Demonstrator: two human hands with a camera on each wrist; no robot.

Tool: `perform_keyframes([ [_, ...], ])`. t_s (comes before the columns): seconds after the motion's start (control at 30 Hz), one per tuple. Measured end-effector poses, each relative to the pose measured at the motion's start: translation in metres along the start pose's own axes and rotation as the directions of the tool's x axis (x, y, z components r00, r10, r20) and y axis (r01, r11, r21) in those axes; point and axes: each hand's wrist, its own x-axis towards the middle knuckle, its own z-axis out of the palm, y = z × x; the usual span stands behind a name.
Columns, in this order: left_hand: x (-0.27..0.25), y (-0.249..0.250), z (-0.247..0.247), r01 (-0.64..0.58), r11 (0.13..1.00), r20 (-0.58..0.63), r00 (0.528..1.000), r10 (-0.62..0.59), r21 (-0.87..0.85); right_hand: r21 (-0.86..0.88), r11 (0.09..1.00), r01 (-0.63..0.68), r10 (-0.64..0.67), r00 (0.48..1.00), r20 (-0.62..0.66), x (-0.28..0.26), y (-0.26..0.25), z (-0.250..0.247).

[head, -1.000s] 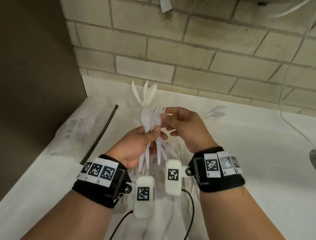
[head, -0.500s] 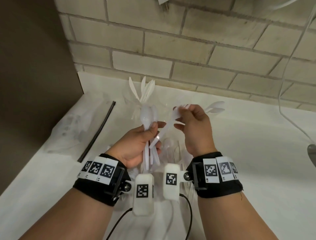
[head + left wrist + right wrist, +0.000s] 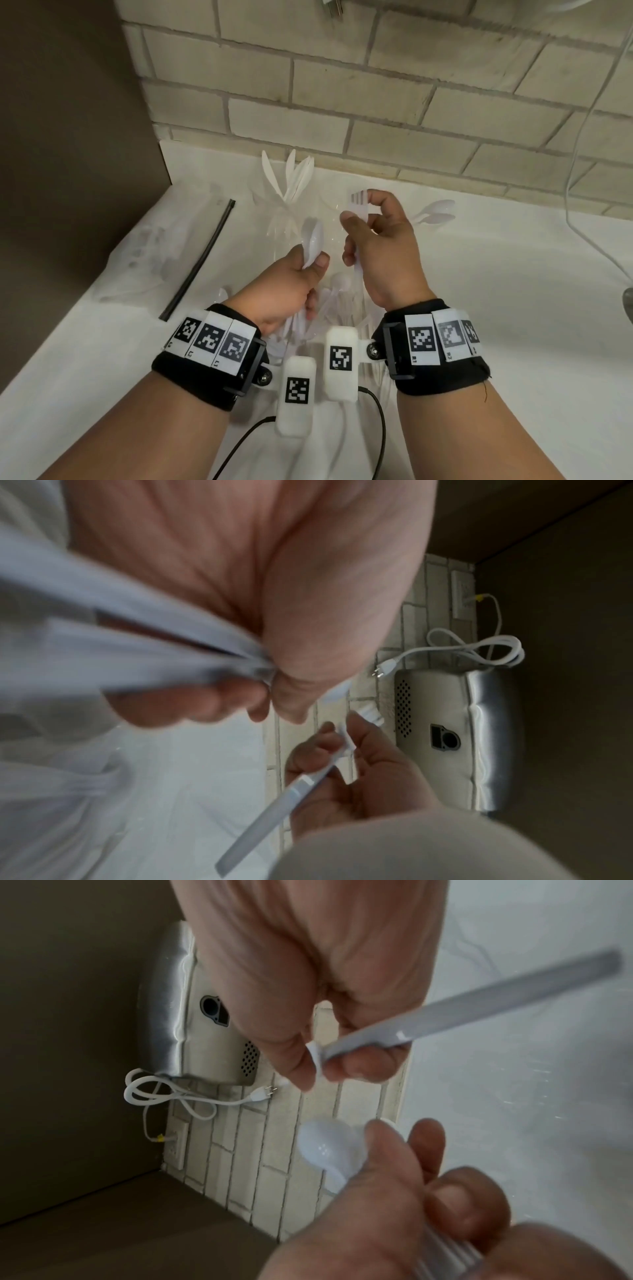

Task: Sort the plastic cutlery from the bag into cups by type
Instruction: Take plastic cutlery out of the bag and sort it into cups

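My right hand [image 3: 380,246] has pulled one fork [image 3: 359,205] clear of the bunch [image 3: 313,236] my left hand [image 3: 291,284] grips mid-frame; I pinch it, tines up. Next, probably the clear cup [image 3: 329,219] behind.

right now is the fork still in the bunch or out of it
Out. The right hand pinches the fork alone, tines up, apart from the bunch gripped in the left hand.

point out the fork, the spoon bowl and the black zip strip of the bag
fork [image 3: 359,202], head view, on the tines above the right hand's thumb
spoon [image 3: 313,236], head view, on the bowl above the left hand
black zip strip [image 3: 202,260], head view, on its middle
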Motion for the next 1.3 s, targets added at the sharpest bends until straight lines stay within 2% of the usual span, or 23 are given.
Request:
perform_keyframes([
  [0.13,0.004,0.002,-0.005,-0.038,0.930,-0.073,0.995,0.069,0.366,-0.075,0.991,-0.108,0.113,0.992,0.061,0.000,0.008,-0.002],
  [0.2,0.005,0.004,-0.006,-0.061,0.904,-0.077,0.992,0.103,0.422,-0.103,0.984,-0.143,0.153,0.983,0.103,0.001,0.012,-0.001],
  [0.3,0.004,0.007,-0.006,-0.063,0.931,-0.063,0.994,0.091,0.359,-0.137,0.984,-0.117,0.130,0.988,0.087,0.003,0.017,0.001],
  [0.43,0.002,0.006,-0.007,-0.049,0.997,-0.021,0.999,0.050,0.054,-0.159,0.985,-0.070,0.078,0.996,0.043,0.006,0.017,0.000],
  [0.47,0.001,0.005,-0.006,-0.042,0.999,-0.022,0.999,0.043,0.024,-0.170,0.984,-0.052,0.061,0.997,0.046,0.006,0.017,0.000],
  [0.63,0.000,0.008,-0.001,-0.087,0.961,-0.051,0.993,0.104,0.262,-0.344,0.939,0.013,-0.001,0.999,0.037,0.008,0.016,0.005],
  [0.77,-0.001,0.012,0.001,-0.101,0.949,-0.045,0.992,0.120,0.298,-0.458,0.887,0.055,-0.041,0.998,0.040,0.011,0.011,0.006],
  [0.93,-0.002,0.016,0.000,-0.110,0.927,-0.037,0.991,0.132,0.358,-0.430,0.903,0.027,-0.055,0.997,-0.054,0.018,0.014,0.008],
  [1.13,-0.002,0.017,0.000,-0.149,0.890,-0.014,0.985,0.172,0.430,-0.456,0.889,0.046,-0.023,0.998,0.055,0.016,0.011,0.009],
  [1.3,-0.001,0.017,-0.001,-0.131,0.871,-0.002,0.989,0.150,0.474,-0.388,0.922,-0.008,-0.016,0.998,-0.059,0.022,0.012,0.008],
])
